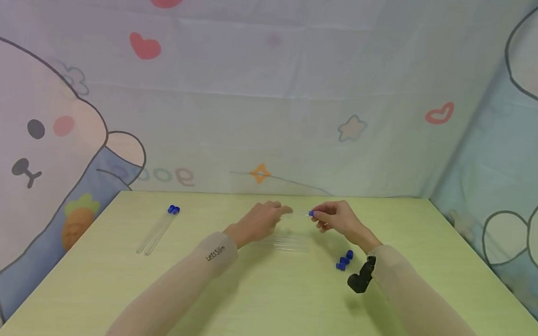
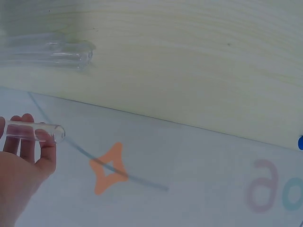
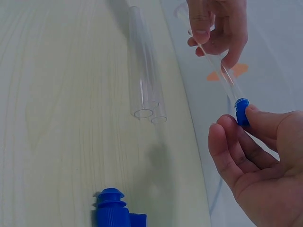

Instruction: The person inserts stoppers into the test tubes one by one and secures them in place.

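A slim, transparent, round-ended tube (image 3: 229, 82) is held roughly level by the left hand (image 1: 259, 222) above the far middle of the worktop (image 1: 288, 299), running left to right. At its right end, a small blue ridged cap (image 3: 242, 114), pinched by the right hand (image 1: 342, 220), meets the mouth; its depth is unclear.

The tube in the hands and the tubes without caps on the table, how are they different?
The held tube is up in the air; the uncapped tubes lie on the table. The held tube has a blue cap at one end; the uncapped tubes show open mouths. All are clear and see-through.
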### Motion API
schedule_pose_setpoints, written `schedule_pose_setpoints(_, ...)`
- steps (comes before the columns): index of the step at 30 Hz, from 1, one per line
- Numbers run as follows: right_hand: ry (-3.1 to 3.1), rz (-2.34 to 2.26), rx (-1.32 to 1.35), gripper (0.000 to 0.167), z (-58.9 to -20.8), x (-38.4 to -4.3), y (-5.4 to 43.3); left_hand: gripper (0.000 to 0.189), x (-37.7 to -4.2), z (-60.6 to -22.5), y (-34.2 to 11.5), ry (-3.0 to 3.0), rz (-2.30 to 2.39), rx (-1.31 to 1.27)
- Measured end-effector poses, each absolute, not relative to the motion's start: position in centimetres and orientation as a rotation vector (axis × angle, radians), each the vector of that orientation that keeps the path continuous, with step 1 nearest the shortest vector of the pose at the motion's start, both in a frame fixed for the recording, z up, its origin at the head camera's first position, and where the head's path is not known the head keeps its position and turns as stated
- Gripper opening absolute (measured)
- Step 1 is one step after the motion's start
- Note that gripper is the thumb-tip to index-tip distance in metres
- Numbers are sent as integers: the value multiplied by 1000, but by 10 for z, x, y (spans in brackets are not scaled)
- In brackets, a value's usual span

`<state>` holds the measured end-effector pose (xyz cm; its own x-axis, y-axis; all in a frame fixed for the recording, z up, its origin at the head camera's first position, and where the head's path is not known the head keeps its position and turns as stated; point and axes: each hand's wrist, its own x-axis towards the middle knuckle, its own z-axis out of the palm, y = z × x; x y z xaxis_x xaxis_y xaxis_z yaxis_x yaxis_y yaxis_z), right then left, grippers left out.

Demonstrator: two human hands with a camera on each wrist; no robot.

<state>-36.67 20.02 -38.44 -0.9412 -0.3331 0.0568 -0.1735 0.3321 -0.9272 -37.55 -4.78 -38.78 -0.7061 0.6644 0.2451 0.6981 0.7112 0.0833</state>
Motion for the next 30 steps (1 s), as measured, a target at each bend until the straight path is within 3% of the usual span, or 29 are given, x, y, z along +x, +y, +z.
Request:
schedule_pose_setpoints(14, 2408, -1745, -501, 29, -381, -363, 197, 34, -370, -386, -46, -2677, -582, -1151)
schedule_pose_setpoints(30, 2381, -1741, -525, 34, -379, -365, 198, 32, -369, -382, -44, -2626, -623, -1142)
